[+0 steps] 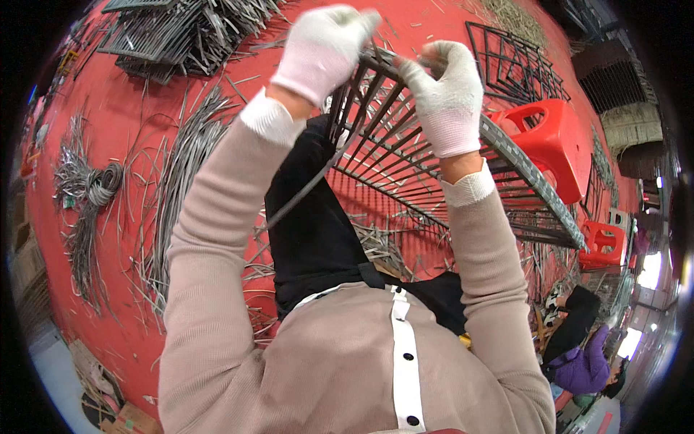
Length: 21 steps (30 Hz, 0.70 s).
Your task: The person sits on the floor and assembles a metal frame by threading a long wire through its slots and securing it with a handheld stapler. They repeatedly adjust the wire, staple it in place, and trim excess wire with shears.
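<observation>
Markings: a speckled pattern is borne by the edge of the rack [533, 179]; whether writing is included cannot be told.
Rack position: the rack is set ahead of the torso, beyond the dark-trousered legs; its upper corner is located between and just below the 2 hands.
Rack appearance: a dark frame is crossed by many thin, near-parallel bars; the right edge is covered in mottled grey.
Grey strip [307, 190]: from the rack's left side, the strip is hung down across 1 trouser leg.
Left hand [325, 49]: white-gloved, fingers curled together above the corner; the grip is blurred and cannot be told.
Right hand [448, 90]: white-gloved, fingers bent toward the thumb beside the top edge; whether anything is grasped cannot be told.
Surroundings: a red stool [560, 145] is placed beside the rack; loose strips [177, 202] are scattered leftward.
</observation>
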Available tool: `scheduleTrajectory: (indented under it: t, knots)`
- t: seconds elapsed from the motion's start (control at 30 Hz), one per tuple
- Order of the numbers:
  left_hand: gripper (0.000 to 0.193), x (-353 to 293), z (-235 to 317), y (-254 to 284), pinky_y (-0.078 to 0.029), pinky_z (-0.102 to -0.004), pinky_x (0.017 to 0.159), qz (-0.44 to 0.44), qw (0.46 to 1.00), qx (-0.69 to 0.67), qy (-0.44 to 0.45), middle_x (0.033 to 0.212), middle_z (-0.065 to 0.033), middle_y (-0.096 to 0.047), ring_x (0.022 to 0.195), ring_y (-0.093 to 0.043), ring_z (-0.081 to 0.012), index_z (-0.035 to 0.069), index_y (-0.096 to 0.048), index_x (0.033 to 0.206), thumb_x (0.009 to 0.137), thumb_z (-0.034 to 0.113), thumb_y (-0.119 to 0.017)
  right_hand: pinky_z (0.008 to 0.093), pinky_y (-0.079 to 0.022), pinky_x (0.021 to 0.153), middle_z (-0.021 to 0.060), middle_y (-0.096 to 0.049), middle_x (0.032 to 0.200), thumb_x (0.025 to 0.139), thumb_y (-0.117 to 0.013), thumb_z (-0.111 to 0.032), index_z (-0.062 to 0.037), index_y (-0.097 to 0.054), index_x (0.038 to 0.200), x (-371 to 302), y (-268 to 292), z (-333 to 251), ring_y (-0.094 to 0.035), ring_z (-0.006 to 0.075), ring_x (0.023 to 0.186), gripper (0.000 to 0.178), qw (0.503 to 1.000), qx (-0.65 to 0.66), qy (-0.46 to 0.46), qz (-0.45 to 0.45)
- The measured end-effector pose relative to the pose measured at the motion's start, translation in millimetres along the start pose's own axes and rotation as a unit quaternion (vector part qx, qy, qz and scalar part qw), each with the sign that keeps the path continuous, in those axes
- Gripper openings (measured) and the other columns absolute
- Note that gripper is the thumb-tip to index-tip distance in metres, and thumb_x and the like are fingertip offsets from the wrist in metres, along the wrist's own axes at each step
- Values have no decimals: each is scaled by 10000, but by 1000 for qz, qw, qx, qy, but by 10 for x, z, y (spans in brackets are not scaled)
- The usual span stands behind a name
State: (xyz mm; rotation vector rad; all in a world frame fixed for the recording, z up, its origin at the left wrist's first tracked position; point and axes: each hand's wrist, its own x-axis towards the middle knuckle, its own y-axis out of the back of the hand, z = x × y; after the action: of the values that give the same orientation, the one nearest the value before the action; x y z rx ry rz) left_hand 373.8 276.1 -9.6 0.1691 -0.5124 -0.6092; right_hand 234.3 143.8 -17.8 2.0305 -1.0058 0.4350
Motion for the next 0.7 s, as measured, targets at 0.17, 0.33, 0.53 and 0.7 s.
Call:
scheduleTrajectory:
  t: [0.17,0.33,0.53,0.7]
  knots:
    - [339,-143,-215,329,-390,-253,553,28,981,-153,116,619,17,-536,583,-492,-77,31,-694,869,1053,301,-603,407,-567,859,134,-774,996,964,-692,-261,-101,-773,1120,223,-159,40,-723,327,945,238,976,94,37,-193]
    - [297,-490,-674,10,-514,-257,609,47,934,-233,268,915,-41,-708,684,-617,-117,-3,-687,1094,1030,286,-666,443,-532,869,80,-748,908,881,-737,-272,-137,-799,943,347,-244,-77,-678,303,954,162,959,-71,162,-223]
    - [245,-710,-896,-553,-566,-359,774,228,957,182,-5,927,-135,-714,834,-710,-263,-10,-706,976,793,100,-826,458,-480,840,33,-651,834,810,-772,-255,-158,-733,797,228,-235,-255,-635,300,929,105,906,-244,307,-156]
    - [180,-737,-875,-700,-556,-365,723,266,955,122,42,877,-130,-684,761,-684,-270,3,-700,937,801,69,-799,470,-448,871,41,-635,892,790,-758,-216,-157,-732,807,165,-220,-299,-625,294,968,67,898,-266,313,-154]
